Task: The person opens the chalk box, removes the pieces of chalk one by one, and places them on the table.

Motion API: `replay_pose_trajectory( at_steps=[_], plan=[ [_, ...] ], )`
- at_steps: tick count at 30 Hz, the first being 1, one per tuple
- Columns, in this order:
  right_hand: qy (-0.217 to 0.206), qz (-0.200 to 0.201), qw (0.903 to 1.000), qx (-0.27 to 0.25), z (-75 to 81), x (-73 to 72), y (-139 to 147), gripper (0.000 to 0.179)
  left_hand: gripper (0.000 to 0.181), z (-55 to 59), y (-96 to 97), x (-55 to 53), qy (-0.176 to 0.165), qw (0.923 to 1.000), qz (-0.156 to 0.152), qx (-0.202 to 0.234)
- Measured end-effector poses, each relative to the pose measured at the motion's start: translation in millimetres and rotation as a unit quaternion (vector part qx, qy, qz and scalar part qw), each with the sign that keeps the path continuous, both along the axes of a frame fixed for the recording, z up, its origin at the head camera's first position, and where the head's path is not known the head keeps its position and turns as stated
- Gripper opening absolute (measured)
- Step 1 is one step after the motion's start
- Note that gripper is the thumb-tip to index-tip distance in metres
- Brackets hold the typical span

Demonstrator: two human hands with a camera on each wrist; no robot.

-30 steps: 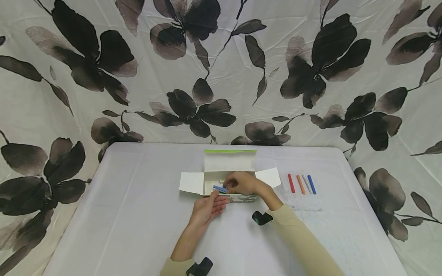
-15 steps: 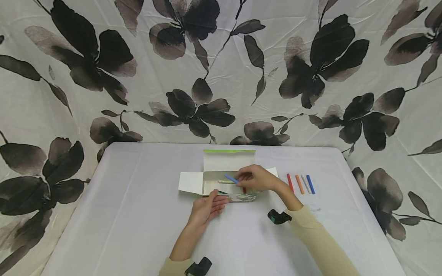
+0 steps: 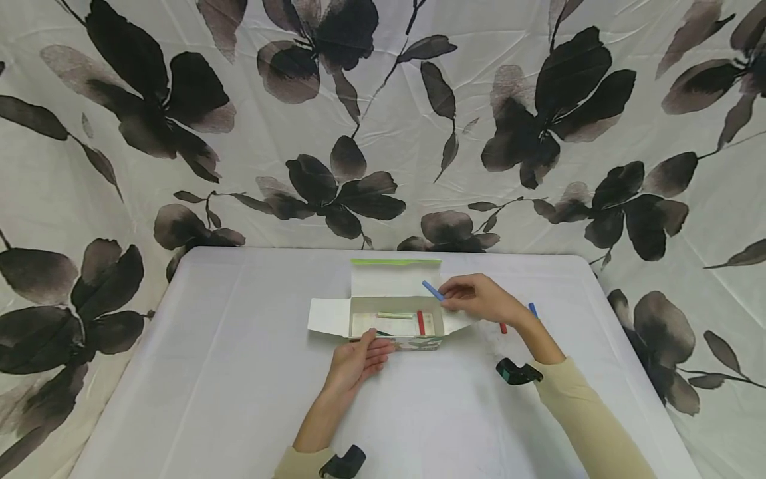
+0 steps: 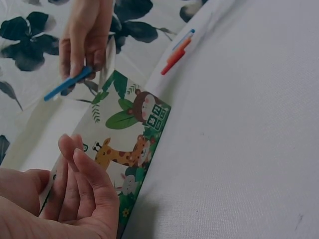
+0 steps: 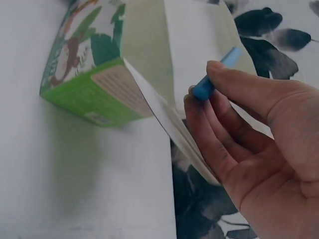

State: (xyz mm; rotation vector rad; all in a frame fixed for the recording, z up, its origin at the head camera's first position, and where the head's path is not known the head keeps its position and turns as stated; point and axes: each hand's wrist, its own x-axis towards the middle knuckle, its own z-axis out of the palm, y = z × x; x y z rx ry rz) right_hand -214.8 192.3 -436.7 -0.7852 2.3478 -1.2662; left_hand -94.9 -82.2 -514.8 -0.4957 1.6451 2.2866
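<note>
My right hand [image 3: 479, 297] pinches a blue crayon [image 3: 433, 291] between thumb and fingertips, raised above the box's right flap. The crayon [image 5: 219, 74] tilts in the right wrist view. The open cardboard box [image 3: 359, 324], printed with cartoon animals and leaves, has a pale green crayon [image 3: 395, 316] and a red crayon [image 3: 421, 323] inside. A dark green stick [image 3: 383, 333] shows partly near its front wall. My left hand [image 3: 353, 368] holds that front wall, thumb over the top edge and fingers along the outside; in the left wrist view, the fingers [image 4: 84, 189] lie against the printed side.
On the table [image 3: 209, 372], right of the box, crayons lie in a row, partly hidden by my right forearm; a red one [image 3: 503, 328] and a blue one [image 3: 532, 310] show. A floral cloth [image 3: 359, 133] hangs behind the table's far edge.
My right hand has lifted the blue crayon out of the box and moved it right and up, over the right flap. The red crayon inside is now uncovered. My left hand stays put.
</note>
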Motion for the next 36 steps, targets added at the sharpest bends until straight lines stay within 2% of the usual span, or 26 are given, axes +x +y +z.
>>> replay_pose_trajectory(
  at_steps=[7,11,14,19,26,31,36],
  plan=[
    [-0.009,-0.052,0.9986,0.0,6.2,1.5,26,0.029,0.048,-1.7,0.5,-0.8,0.0,1.0,-0.002,-0.002],
    [-0.015,-0.092,0.9956,0.0,2.1,2.3,42,0.036,0.048,-1.1,0.6,-0.6,0.001,1.0,-0.002,-0.003],
    [-0.038,-0.131,0.9906,-0.009,-2.3,3.8,52,0.042,0.047,-1.0,0.6,-0.7,-0.001,1.0,0.001,-0.001],
    [-0.073,-0.19,0.979,-0.016,-12.0,8.4,66,0.054,0.047,-1.3,0.6,-0.7,-0.004,1.0,0.003,0.003],
    [-0.093,-0.233,0.9678,-0.019,-35.1,14.8,80,0.055,0.045,-1.2,1.1,-1.6,-0.008,1.0,0.001,-0.002],
    [-0.093,-0.259,0.9614,-0.012,-49.2,20.9,83,0.052,0.046,-1.9,0.7,-1.2,-0.003,1.0,0.0,-0.003],
    [-0.077,-0.282,0.956,0.027,-58.2,26.3,79,0.046,0.044,-1.9,1.0,-1.6,-0.004,1.0,0.002,-0.005]
  ],
)
